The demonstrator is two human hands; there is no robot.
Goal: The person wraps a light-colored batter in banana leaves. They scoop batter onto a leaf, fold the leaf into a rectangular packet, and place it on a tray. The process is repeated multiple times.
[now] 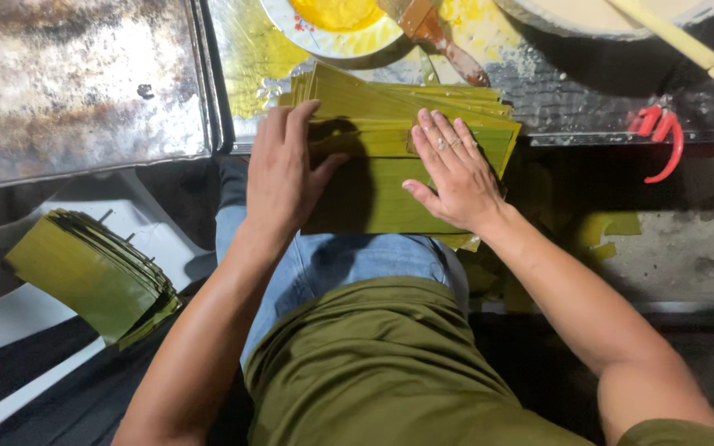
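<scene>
Work surface: metal table [84,83] is carrying the leaf stack at its front edge.
Leaf stack: fanned cut banana-leaf sheets [373,177] are overhanging the table toward the lap.
Left hand [283,169]: fingers are curling narrowly over the stack's left edge.
Right hand [449,169]: fingers are pressing flat, slightly spread.
Technique: squaring goes best keeping both palms level, pushing edges inward evenly.
Brush [440,37]: lying beside the yellow-smeared plate [307,37].

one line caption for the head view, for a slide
Both hands, left and right, press flat on a stack of green leaf sheets at a metal table's edge.
</scene>
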